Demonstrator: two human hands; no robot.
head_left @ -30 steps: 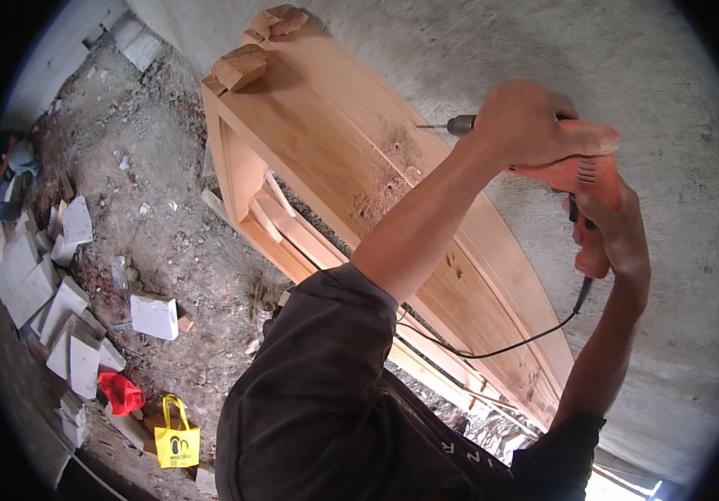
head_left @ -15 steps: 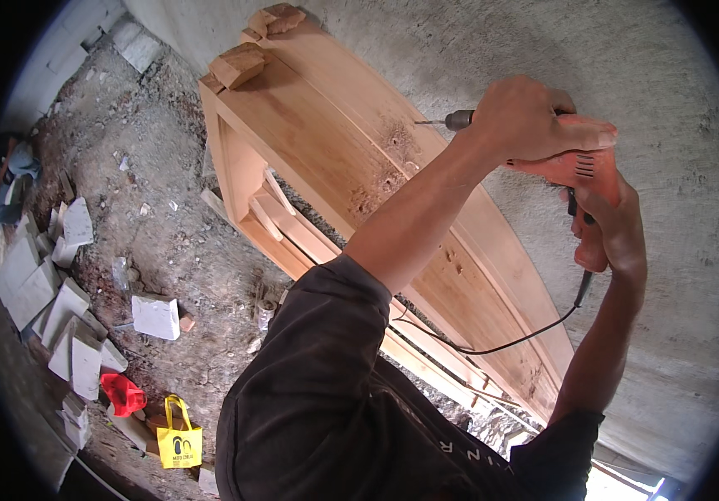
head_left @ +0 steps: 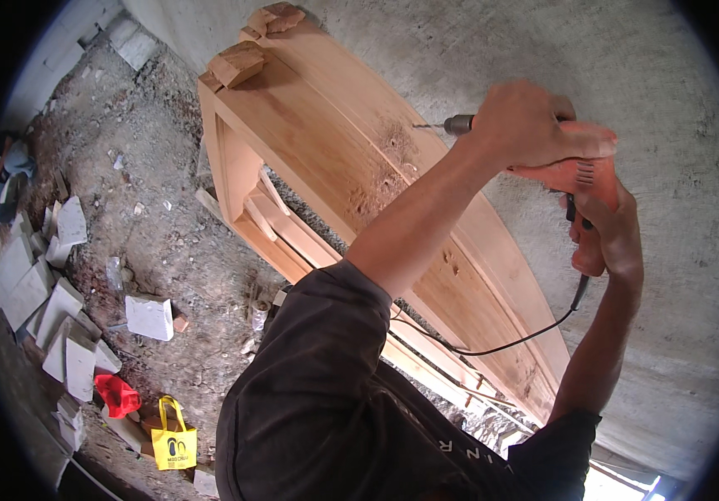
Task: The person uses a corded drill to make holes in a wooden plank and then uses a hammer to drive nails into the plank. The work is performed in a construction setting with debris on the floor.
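Observation:
Both my hands are on an orange corded power drill (head_left: 572, 171). My left hand (head_left: 522, 125) wraps over the top of its body, just behind the dark chuck. Lower down, my right hand (head_left: 614, 238) grips the drill's handle around the trigger. A thin bit (head_left: 428, 126) points left, its tip at the outer edge of a long wooden frame (head_left: 309, 108). Whether the tip has entered the wood cannot be told. Sawdust (head_left: 393, 159) and small holes mark the board near my left forearm. The black cord hangs from the handle and curves across the frame.
A rough grey wall (head_left: 660, 125) rises on the right behind the frame. Wood blocks (head_left: 237, 65) sit at the frame's far end. Broken white slabs (head_left: 80, 363) lie on the rubble floor at left, with a red bag (head_left: 117, 395) and a yellow bag (head_left: 174, 445).
The view has shifted slightly, so the floor things appear a little further left. My hands keep the same grip on the drill, which has barely moved.

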